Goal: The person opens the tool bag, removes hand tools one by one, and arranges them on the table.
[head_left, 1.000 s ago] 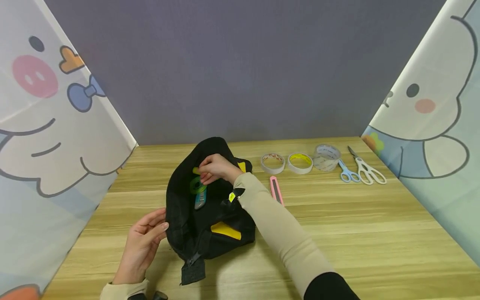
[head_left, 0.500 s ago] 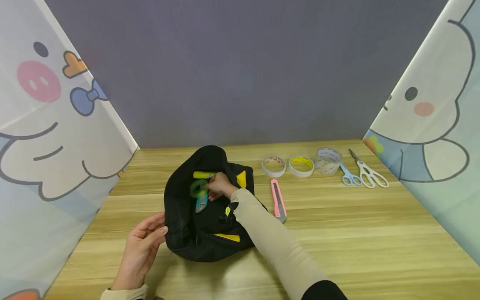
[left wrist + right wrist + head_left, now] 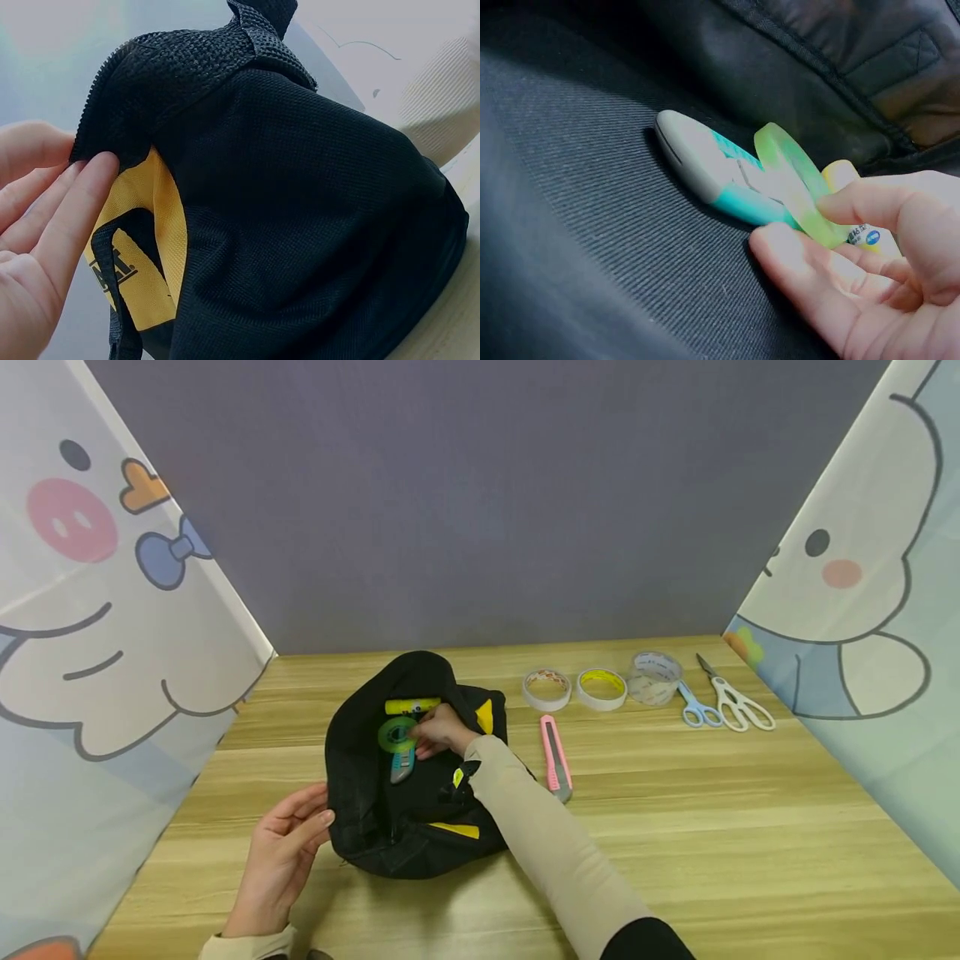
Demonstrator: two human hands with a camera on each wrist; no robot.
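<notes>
A black tool bag (image 3: 420, 852) with yellow patches lies with its mouth open on the wooden table. My left hand (image 3: 288, 852) pinches its left rim between thumb and fingers; the left wrist view shows the zipper edge (image 3: 91, 101) there. My right hand (image 3: 442, 731) is inside the bag, thumb and finger pinching the edge of a green tape roll (image 3: 791, 176). Under the roll lies a teal and grey box cutter (image 3: 705, 161). Beside these lies a yellow tube (image 3: 412, 705), partly hidden behind the fingers in the right wrist view.
Right of the bag lies a pink box cutter (image 3: 555, 756). Behind it stand two white tape rolls (image 3: 546, 702) and a clear tape roll (image 3: 654, 689). Blue scissors (image 3: 697, 706) and white-handled scissors (image 3: 738, 702) lie farther right. A grey wall (image 3: 495, 510) closes the back.
My right hand has moved from the yellow tube to the right edge of the green tape roll. The bag's front strap end has dropped from sight; my left hand keeps its place.
</notes>
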